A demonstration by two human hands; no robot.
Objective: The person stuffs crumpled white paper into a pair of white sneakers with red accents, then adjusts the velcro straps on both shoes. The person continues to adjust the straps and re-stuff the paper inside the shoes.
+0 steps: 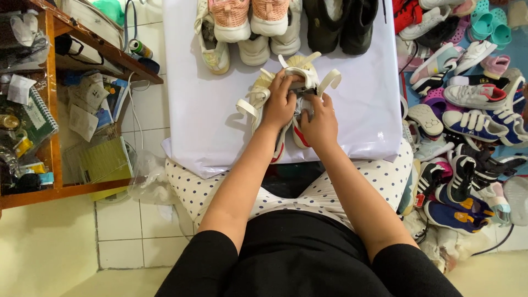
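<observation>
Here, a small white strap shoe lies mid-sheet on the white-covered tabletop, long axis running six to twelve o'clock. Both hands grip it: left hand at nine o'clock, right hand at five. More shoes line twelve o'clock.

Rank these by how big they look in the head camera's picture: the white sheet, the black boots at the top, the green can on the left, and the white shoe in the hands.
1. white sheet
2. black boots
3. white shoe, partly hidden by both hands, so its place below the boots is unsure
4. green can
</observation>
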